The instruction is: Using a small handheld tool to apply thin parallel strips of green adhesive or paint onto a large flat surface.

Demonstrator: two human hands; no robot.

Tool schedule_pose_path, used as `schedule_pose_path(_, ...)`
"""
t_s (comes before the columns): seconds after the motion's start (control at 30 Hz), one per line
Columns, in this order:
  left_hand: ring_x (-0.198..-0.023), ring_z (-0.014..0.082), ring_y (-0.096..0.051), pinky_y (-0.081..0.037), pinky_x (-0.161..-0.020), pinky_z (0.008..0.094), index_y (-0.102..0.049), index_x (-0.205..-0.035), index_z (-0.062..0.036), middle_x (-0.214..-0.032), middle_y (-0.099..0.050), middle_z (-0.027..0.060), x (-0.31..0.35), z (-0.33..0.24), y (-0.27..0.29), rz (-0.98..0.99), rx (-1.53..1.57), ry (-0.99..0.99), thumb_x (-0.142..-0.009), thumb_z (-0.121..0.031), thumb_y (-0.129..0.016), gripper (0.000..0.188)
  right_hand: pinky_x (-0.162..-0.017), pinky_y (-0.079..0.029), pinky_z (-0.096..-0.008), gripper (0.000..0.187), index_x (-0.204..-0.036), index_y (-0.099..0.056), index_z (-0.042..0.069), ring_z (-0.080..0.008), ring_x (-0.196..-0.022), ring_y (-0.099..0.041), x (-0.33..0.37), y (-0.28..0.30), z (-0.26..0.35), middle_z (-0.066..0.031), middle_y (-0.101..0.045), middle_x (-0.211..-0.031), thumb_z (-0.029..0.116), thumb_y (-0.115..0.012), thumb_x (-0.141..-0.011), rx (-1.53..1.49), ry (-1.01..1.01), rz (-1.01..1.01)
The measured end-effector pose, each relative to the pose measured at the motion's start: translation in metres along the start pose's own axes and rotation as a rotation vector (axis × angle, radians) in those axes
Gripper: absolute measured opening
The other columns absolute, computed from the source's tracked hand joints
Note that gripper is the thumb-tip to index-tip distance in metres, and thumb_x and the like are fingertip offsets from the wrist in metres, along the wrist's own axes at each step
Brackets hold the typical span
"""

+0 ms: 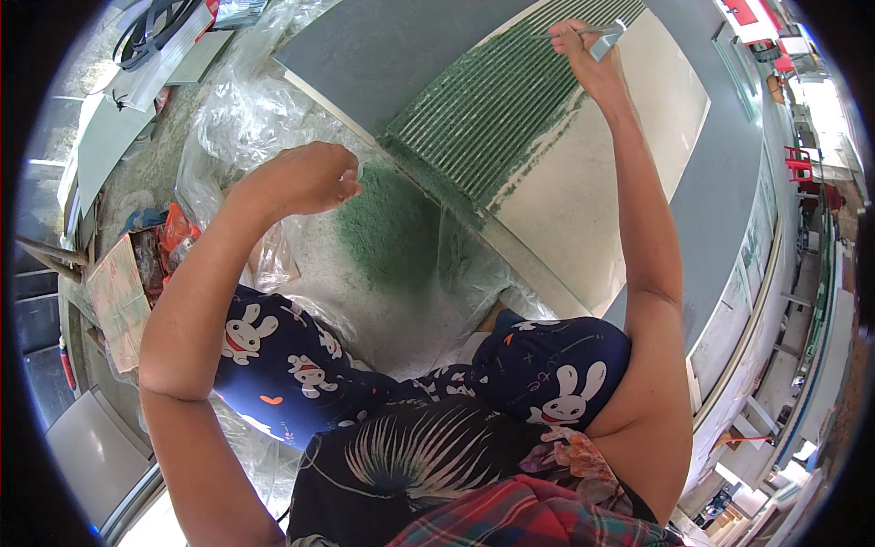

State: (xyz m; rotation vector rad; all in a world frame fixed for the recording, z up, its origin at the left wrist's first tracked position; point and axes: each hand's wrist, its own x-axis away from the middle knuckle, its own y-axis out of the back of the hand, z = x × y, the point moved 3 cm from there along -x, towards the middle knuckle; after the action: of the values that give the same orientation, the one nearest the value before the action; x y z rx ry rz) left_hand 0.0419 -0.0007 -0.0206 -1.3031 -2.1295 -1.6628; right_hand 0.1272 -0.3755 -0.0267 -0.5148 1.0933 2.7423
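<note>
I see the right hand gripping a tool toward the far edge of the board, whose grooves run from the near edge, while outside it hangs the left hand, curled, contents unclear.

Clear plastic sheeting crumpled on floor. Left: cardboard box, orange bag beside it. Far right: red chair.

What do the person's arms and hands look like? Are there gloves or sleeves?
The left hand and right hand wear no gloves. The left arm and right arm are bare too: no sleeves, watches or bracelets show.
</note>
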Motion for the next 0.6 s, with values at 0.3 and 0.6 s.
schedule_pose_path(0.3, -0.095, 0.0354, -0.066, -0.050, -0.084, 0.0430, -0.068, -0.101, 0.0002, -0.100, -0.070, 0.0203, -0.001, 0.007, -0.006, 0.026, 0.016, -0.011, -0.090, -0.022, -0.063, 0.025, -0.081, -0.046, -0.0431, 0.033, -0.097, -0.053, -0.002, -0.0262, -0.084, -0.056, -0.012, -0.031, 0.037, -0.0138, -0.059, -0.090, 0.030, -0.047, -0.100, 0.204, -0.195, 0.155)
schedule_pose_path(0.6, -0.095, 0.0357, -0.067, -0.050, -0.084, 0.0426, -0.068, -0.102, 0.0000, -0.101, -0.070, 0.0202, -0.001, 0.004, -0.004, -0.009, 0.030, -0.039, -0.090, -0.021, -0.062, 0.025, -0.080, -0.046, -0.0436, 0.032, -0.095, -0.054, -0.005, -0.0302, -0.082, -0.056, -0.021, -0.039, 0.023, -0.0177, -0.057, -0.088, 0.026, -0.046, -0.100, 0.346, -0.177, 0.090)
